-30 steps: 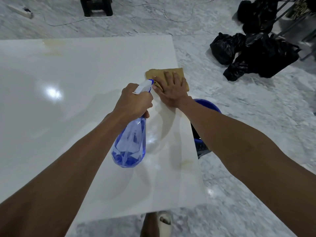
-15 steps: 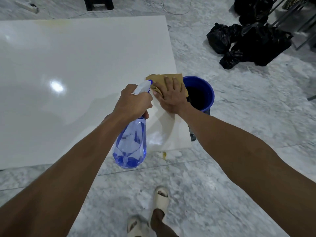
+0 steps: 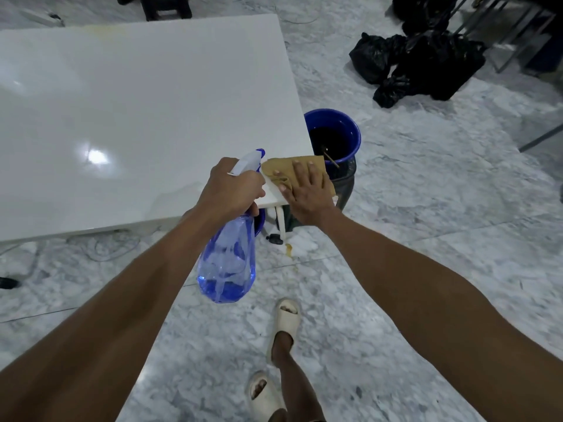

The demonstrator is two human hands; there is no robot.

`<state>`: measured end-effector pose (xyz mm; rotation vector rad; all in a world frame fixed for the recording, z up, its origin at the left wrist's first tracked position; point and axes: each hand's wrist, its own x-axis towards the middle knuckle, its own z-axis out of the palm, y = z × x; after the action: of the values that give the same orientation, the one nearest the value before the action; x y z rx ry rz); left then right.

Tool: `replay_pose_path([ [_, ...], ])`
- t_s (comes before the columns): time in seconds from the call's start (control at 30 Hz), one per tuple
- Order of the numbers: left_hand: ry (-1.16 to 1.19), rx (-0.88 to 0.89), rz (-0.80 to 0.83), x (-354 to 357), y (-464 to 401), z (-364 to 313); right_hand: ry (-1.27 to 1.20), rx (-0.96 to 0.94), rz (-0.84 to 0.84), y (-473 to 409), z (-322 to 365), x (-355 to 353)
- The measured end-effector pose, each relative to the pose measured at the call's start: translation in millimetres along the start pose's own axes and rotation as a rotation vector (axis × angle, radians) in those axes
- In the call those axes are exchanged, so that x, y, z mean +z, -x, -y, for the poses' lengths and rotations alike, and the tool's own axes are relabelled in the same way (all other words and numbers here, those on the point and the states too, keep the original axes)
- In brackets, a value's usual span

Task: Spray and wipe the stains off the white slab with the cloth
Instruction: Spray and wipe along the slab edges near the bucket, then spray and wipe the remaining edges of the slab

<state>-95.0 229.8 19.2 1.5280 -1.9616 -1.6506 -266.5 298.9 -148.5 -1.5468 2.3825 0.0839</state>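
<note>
The white slab [image 3: 122, 111] lies before us; our right hand [image 3: 307, 190] presses the cloth [image 3: 283, 170] flat at its near right corner, our left hand [image 3: 231, 187] clenched round the spray bottle [image 3: 227, 263]. Pushing further could sweep the cloth over the edge into the blue bucket [image 3: 332, 138].

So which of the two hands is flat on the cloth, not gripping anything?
The right hand, pressed flat on the tan cloth at the white slab's corner; the left hand grips the blue spray bottle.
</note>
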Motion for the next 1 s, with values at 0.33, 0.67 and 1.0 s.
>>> replay_pose_path([
  [0.33, -0.02, 0.061, 0.082, 17.1, 79.0, -9.8, -0.852, 0.024, 0.059, 99.8, -15.0, 7.0],
  [0.67, -0.048, 0.033, 0.116, 57.1, 88.8, -79.3, -2.111, 0.494, -0.113, 141.2, -77.6, -96.1],
  [1.0, -0.061, -0.055, 0.075, 111.8, -1.4, -154.4, -2.343, 0.372, 0.045, 32.6, -158.4, -182.5],
])
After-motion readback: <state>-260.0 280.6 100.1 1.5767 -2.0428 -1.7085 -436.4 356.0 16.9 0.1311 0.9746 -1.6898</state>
